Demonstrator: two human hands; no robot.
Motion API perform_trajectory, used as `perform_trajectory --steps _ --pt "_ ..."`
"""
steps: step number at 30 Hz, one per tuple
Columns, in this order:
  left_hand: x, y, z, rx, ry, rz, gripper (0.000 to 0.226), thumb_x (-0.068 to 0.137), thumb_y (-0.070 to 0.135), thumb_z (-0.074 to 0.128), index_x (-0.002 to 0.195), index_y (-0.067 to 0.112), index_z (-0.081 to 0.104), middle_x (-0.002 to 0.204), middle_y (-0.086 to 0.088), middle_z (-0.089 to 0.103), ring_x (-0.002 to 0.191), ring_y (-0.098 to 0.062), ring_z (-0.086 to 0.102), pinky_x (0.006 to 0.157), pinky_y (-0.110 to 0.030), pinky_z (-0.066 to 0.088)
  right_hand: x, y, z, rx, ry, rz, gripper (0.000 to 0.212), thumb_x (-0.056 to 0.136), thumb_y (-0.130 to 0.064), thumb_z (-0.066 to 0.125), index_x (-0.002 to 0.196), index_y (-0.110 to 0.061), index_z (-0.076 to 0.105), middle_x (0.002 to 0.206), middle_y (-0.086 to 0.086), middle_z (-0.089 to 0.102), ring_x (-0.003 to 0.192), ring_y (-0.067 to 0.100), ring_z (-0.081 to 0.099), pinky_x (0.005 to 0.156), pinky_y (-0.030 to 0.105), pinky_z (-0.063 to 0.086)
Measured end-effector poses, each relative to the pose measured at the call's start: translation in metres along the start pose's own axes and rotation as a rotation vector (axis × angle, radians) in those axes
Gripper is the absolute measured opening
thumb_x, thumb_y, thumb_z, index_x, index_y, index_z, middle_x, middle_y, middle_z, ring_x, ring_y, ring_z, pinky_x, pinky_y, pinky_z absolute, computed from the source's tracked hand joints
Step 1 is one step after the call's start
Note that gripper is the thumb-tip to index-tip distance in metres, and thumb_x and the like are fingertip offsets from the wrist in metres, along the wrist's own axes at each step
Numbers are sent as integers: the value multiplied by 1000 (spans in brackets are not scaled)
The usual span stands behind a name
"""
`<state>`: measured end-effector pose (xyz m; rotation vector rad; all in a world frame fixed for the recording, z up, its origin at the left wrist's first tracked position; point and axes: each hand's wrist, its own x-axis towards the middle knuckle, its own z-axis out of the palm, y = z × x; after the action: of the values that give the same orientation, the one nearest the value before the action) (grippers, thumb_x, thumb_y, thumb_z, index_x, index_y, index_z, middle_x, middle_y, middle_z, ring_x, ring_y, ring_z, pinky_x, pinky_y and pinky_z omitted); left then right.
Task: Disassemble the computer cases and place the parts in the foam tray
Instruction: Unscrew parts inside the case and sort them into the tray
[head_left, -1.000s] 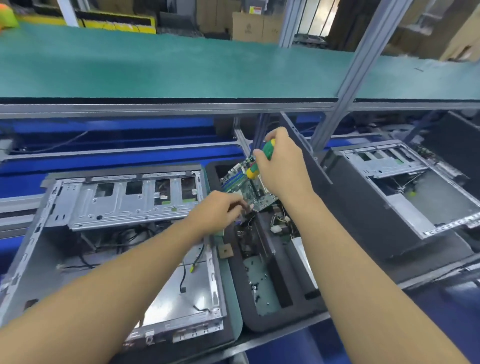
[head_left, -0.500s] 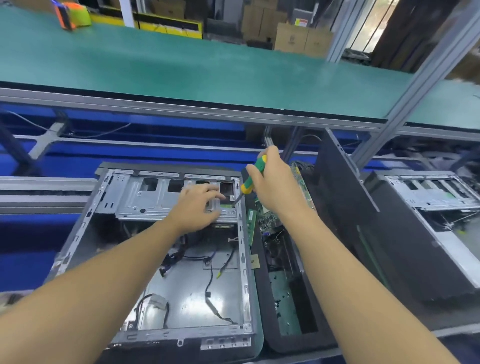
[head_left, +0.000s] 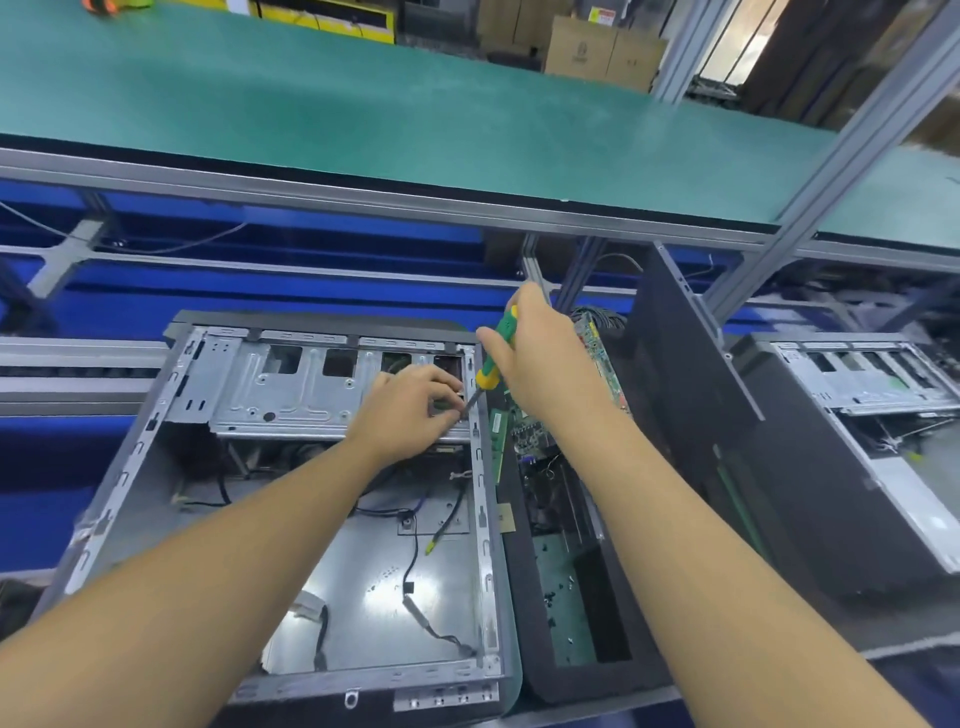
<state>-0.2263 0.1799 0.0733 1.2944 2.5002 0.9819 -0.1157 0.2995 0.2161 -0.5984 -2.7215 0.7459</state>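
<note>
An open computer case (head_left: 124, 499) lies in front of me with its metal drive cage (head_left: 291, 395) at the far end and loose cables inside. My right hand (head_left: 540, 364) grips a green and yellow screwdriver (head_left: 493, 358), its tip angled down to the cage's right end. My left hand (head_left: 410, 405) rests on that end of the cage, fingers curled at the screwdriver tip; whether they pinch anything is hidden. To the right of the case sits the black foam tray (head_left: 524, 623), holding a green circuit board (head_left: 597, 353) and small parts.
A second open case (head_left: 872, 415) lies at the right, beyond a black side panel (head_left: 691, 395) that stands on edge. A green shelf (head_left: 415, 119) on aluminium posts (head_left: 831, 156) spans overhead. Blue conveyor rails run behind the cases. Cardboard boxes stand at the back.
My left hand went from the foam tray to the drive cage's right end. The right hand followed with the screwdriver, bringing its tip down to the cage. My view swung left.
</note>
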Motion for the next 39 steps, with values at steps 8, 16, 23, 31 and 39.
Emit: perform_trajectory --steps 8,16,23,31,39 --pt "-2 -2 0 16 -6 6 9 88 33 68 88 39 74 107 31 53 112 -4 51 99 -42 36 10 -14 -1 -201 -124 -99 44 94 -46 64 100 -11 38 70 0 46 55 14 40 46 27 28" --pt "-3 -2 -3 -79 -35 -11 33 76 20 53 93 39 73 119 24 61 105 0 51 105 -44 38 20 -12 -11 -144 -227 -80 26 100 -29 58 100 -13 38 77 2 51 62 18 47 49 31 32" --pt "-3 -2 0 8 -44 -4 31 74 38 49 96 38 71 111 31 47 107 5 42 92 -26 19 25 -19 -22 -170 -509 -203 22 95 -9 58 98 -28 48 98 -3 61 81 23 59 65 36 49" --pt "-3 -3 2 15 -51 3 25 78 34 55 96 41 72 117 31 53 105 10 39 96 -27 21 29 -23 -14 -592 -208 -135 34 108 -44 31 117 -22 55 90 2 48 90 33 58 68 38 46" --pt "-3 -2 3 -2 -21 -2 19 75 37 53 85 47 65 109 33 51 101 10 39 93 -28 23 32 -24 -29 -237 -489 -59 22 99 -17 45 118 -29 47 106 -2 48 76 16 47 61 31 35"
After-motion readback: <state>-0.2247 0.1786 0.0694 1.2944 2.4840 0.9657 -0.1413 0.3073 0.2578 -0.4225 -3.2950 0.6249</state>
